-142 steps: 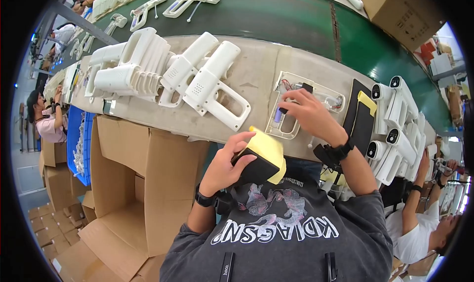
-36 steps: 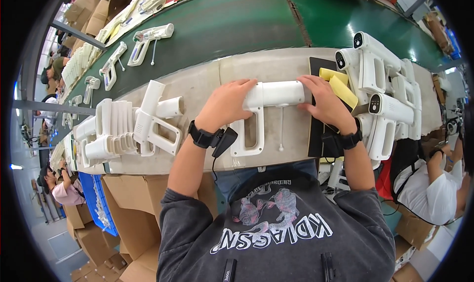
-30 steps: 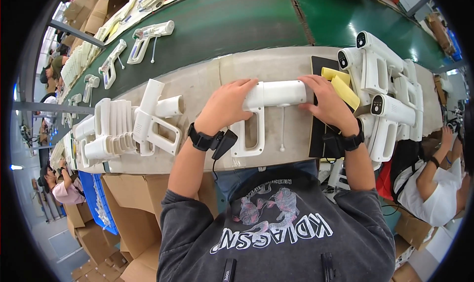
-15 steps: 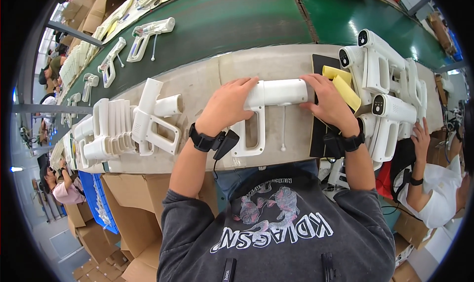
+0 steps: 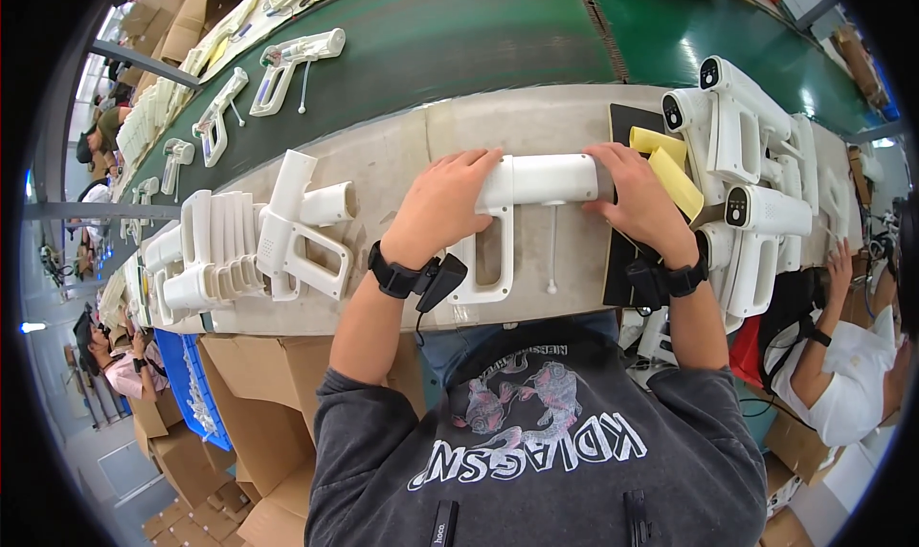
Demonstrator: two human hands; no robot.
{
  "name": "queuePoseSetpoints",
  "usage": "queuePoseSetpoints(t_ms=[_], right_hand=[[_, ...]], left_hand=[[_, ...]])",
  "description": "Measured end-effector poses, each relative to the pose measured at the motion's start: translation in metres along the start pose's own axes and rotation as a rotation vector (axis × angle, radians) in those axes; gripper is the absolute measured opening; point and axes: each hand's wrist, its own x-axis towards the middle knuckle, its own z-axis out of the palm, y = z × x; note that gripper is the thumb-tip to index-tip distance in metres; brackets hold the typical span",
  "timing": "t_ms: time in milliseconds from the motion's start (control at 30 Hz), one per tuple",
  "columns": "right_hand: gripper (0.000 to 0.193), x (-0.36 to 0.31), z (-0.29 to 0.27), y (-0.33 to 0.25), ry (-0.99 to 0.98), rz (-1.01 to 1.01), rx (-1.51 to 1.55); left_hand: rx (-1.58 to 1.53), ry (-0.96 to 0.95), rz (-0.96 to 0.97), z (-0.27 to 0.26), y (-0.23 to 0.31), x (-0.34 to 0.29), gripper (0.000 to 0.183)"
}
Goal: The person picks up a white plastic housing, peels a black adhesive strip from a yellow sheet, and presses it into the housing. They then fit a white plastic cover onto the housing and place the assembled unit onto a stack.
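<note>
A white spray gun (image 5: 550, 179) with a loop-shaped handle lies on its side on the grey work surface before me. My left hand (image 5: 442, 205) grips its rear end, fingers over the top and thumb near the handle. At the barrel's front end is my right hand (image 5: 643, 195), its fingers and thumb curled round the tip. A thin tube (image 5: 552, 250) with a small ball at its end hangs from the underside of the barrel.
White housing shells (image 5: 225, 245) stand in a row to the left, a loose shell (image 5: 304, 231) beside them. Finished-looking spray guns (image 5: 766, 212) are stacked at right, near yellow sheets (image 5: 675, 178) on a black board. Beyond runs a green conveyor (image 5: 459, 40) carrying opened guns. A co-worker's hand (image 5: 840, 271) is at right.
The opened guns on the conveyor have shifted slightly right. At right, the co-worker's hand has moved right, and one gun there stands farther right. My hands and the spray gun barely differ.
</note>
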Motion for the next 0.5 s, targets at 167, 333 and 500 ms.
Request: queuePoseSetpoints(t_ms=[167,333,500], right_hand=[[0.060,0.000,-0.003,-0.004,0.000,-0.017,0.009],[0.029,0.034,0.000,-0.024,0.140,-0.071,0.193],[0.029,0.068,0.043,-0.022,0.001,-0.040,0.027]], left_hand=[[-0.011,0.006,-0.002,0.001,-0.004,-0.002,0.079],[-0.033,-0.029,-0.006,0.001,-0.005,-0.002,0.079],[-0.087,-0.130,-0.087,-0.001,-0.004,0.004,0.079]])
